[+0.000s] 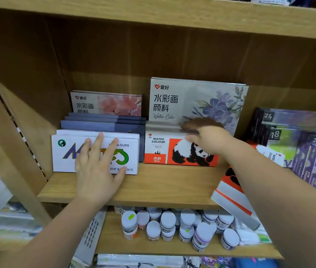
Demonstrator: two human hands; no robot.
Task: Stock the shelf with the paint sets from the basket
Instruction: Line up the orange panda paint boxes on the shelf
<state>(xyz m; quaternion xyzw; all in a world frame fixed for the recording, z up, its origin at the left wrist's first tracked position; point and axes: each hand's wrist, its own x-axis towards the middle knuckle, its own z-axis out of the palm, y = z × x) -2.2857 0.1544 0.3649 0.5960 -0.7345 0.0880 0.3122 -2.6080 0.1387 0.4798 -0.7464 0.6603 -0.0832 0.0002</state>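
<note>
On the wooden shelf (153,186) stand rows of paint sets. My left hand (97,167) lies flat, fingers spread, against the front white set with a purple and green logo (64,155). My right hand (205,138) grips the top edge of the orange and white panda water colour set (159,149), thumb in front and fingers behind it. Behind that set stands a tall set with purple flowers (197,99). A pink-flowered set (107,102) and several grey-blue sets (103,122) stand behind the white one. The basket is out of sight.
Another panda set (232,198) leans off the shelf edge under my right forearm. Purple and green sets marked 12, 18 and 24 (298,144) fill the right side. Small paint jars with white lids (172,225) crowd the shelf below. A wooden upright (12,151) bounds the left.
</note>
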